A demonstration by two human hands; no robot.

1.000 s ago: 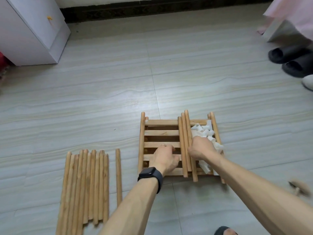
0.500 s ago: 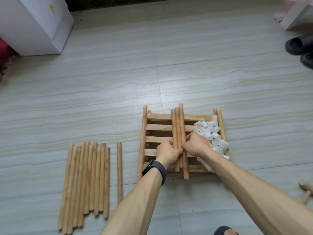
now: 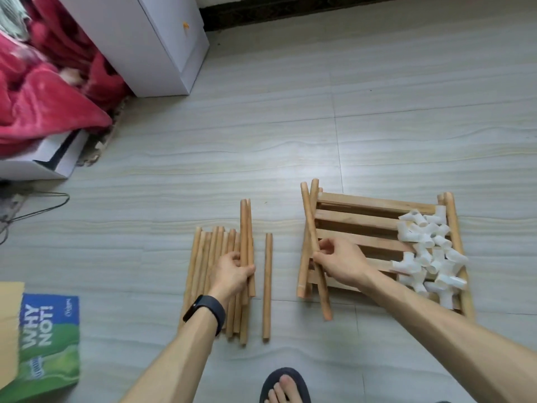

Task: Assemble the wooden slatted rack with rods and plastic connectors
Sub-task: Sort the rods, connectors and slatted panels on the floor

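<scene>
- Two wooden rods (image 3: 245,228) are in the left hand (image 3: 232,271), whose fingers are curled round them near their lower ends; they stand out past the far end of the pile.
- Under this hand the pile of rods (image 3: 205,257) lies flat on the tiled floor (image 3: 261,141), side by side, pointing away from the person.
- A single rod (image 3: 267,286) lies alone on the floor between the pile and the slatted wooden panel (image 3: 363,222), touching neither.
- The right hand (image 3: 340,263) pinches one rod (image 3: 311,228) between thumb and fingertips at about its middle; this rod crosses at a slant over the left edge of the panel.
- The panel lies flat on the floor, right of the pile.
- A heap of white plastic connectors (image 3: 430,257) rests on the right part of the panel.
- A black band (image 3: 205,312) is on the left wrist.
- A white cabinet (image 3: 151,45) and a red blanket (image 3: 43,97) are at the far left, a green box (image 3: 49,344) at the near left, and a foot in a dark sandal (image 3: 286,385) at the bottom edge.
</scene>
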